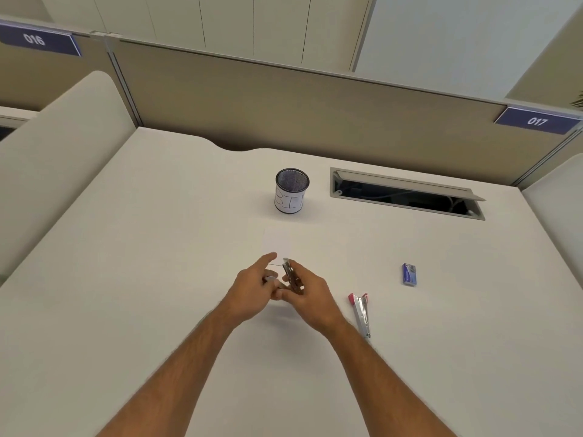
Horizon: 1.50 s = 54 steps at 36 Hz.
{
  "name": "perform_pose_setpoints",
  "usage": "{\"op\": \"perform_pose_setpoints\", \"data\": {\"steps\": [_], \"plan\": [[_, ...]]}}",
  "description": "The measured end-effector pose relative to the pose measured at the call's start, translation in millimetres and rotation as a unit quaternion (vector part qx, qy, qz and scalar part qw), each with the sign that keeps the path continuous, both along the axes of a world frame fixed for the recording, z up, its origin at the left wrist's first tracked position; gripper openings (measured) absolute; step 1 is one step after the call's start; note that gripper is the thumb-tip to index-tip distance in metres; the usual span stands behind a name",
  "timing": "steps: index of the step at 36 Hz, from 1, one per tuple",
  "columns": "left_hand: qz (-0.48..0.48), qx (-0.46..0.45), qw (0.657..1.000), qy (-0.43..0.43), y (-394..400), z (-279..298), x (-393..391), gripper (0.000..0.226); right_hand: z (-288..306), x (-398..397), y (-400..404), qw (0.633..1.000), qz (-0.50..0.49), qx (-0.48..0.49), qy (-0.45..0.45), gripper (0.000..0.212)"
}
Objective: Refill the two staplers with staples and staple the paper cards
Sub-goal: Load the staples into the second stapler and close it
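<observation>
My right hand (310, 293) grips a small metal stapler (290, 274) above the middle of the desk, its front end tilted up and away. My left hand (252, 288) is right beside it, forefinger stretched out, the other fingers pinching a small silvery piece (270, 278) that looks like a strip of staples. A thin rod or spring runs between the forefinger and the stapler's tip. A second stapler (361, 312), pink and metal, lies opened out flat on the desk to the right. A blue staple box (409, 274) lies further right. White paper cards (276, 242) lie just beyond my hands.
A black mesh cup (291, 190) with a white label stands behind the cards. An open cable slot (407, 193) is cut in the desk (157, 247) at the back right. Partition walls close off the back and both sides.
</observation>
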State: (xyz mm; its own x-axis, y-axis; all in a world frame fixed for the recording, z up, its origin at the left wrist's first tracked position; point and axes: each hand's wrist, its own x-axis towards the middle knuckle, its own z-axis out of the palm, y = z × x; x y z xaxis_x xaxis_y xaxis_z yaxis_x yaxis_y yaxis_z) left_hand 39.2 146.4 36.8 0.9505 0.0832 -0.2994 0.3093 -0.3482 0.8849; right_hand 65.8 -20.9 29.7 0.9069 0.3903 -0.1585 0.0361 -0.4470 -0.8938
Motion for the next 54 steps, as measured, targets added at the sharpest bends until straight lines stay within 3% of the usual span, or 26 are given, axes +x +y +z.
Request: {"op": "perform_pose_setpoints", "data": {"steps": [5, 11, 22, 31, 36, 46, 51, 54], "plan": [[-0.072, -0.009, 0.997, 0.018, 9.0, -3.9, 0.6, 0.072, 5.4, 3.5, -3.2, 0.985, 0.067, -0.131, -0.093, 0.051], [-0.057, 0.052, 0.997, -0.010, 9.9, -9.4, 5.9, 0.058, 6.6, 8.7, -5.5, 0.966, 0.100, -0.204, -0.120, 0.051], [-0.054, 0.039, 0.998, 0.004, 10.7, -15.4, 8.7, 0.048, 0.8, 4.3, -5.4, 0.957, 0.113, -0.236, -0.129, 0.029], [-0.065, 0.060, 0.996, 0.016, 9.4, -18.4, 12.2, 0.045, 1.9, 5.7, -6.5, 0.954, 0.126, -0.244, -0.123, 0.032], [-0.072, 0.079, 0.994, 0.016, 10.6, -19.0, 13.6, 0.032, 0.1, 4.0, -5.9, 0.955, 0.118, -0.244, -0.125, 0.030], [-0.081, 0.078, 0.994, 0.013, 11.3, -25.0, 14.9, 0.054, -0.8, 4.9, -5.9, 0.960, 0.108, -0.233, -0.108, 0.038], [-0.079, 0.086, 0.993, 0.007, 12.3, -27.1, 17.3, 0.068, -1.6, 0.9, 1.2, 0.960, 0.050, -0.260, -0.092, 0.029], [-0.065, 0.112, 0.992, 0.001, 13.8, -29.0, 20.7, 0.065, -4.7, -3.5, 9.6, 0.953, 0.009, -0.294, -0.078, 0.030]]}}
